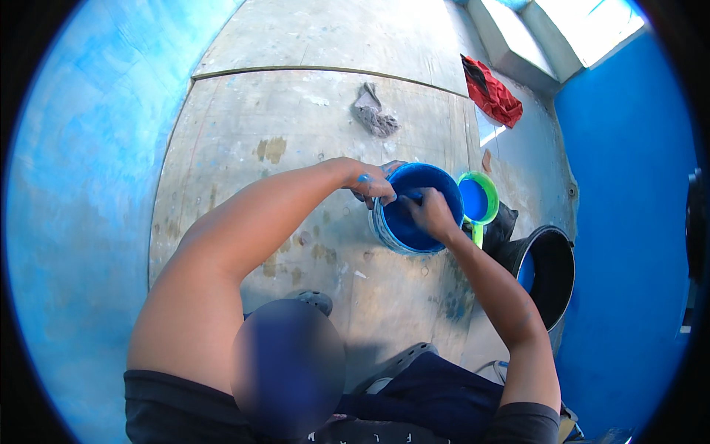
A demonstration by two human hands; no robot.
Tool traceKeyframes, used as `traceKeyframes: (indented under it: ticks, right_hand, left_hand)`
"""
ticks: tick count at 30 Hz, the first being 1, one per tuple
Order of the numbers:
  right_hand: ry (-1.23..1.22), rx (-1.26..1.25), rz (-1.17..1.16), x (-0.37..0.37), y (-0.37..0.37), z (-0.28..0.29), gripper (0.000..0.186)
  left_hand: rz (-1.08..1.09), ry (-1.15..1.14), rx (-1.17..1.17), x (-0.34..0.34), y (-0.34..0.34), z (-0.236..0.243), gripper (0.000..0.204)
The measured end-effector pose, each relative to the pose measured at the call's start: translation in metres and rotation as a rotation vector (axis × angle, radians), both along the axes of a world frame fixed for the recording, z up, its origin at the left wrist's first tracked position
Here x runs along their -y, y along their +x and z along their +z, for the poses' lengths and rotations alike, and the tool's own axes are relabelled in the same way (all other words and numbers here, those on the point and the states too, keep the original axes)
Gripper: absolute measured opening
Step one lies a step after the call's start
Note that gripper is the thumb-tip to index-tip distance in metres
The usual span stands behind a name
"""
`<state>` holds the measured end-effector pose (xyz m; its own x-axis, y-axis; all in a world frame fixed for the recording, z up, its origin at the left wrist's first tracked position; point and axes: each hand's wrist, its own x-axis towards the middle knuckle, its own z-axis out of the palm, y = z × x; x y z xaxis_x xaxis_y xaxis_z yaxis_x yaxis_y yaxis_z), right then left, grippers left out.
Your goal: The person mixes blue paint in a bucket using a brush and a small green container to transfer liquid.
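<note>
a few pale letters point(376, 438) on the dark shirt point(392, 432)

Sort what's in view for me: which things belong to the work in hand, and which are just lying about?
Belonging to the work:
- blue-coated bucket, left hand at its rim, right hand inside
- green dipper with blue contents, probably

Apparently lying about:
- grey rag
- red cloth

Black bucket: cannot tell.

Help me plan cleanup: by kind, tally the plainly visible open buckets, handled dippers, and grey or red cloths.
Buckets: 2 (blue-coated round bucket, black round bucket)
Dippers: 1 (lime-green round dipper with a straight handle)
Cloths: 2 (crumpled grey cloth, crumpled red fabric cloth)
Total: 5
</note>
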<state>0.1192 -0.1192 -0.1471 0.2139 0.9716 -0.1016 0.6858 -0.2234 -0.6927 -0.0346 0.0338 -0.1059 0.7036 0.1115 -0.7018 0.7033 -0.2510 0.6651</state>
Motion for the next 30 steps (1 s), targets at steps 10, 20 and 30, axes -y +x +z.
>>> traceKeyframes:
  ticks: [10,20,30]
  right_hand:
    - [-0.314,0.223,0.135,0.006,0.006,-0.003,0.019]
    - [-0.310,0.553,0.240,0.009,-0.003,0.019,0.014]
    - [-0.100,0.439,0.090,0.008,-0.001,0.006,0.015]
  left_hand:
    - [-0.064,0.018,0.007,-0.004,0.001,-0.005,0.088]
    - [-0.020,0.003,0.028,-0.001,-0.002,0.001,0.101]
    - [-0.030,0.008,0.026,-0.002,-0.005,0.002,0.101]
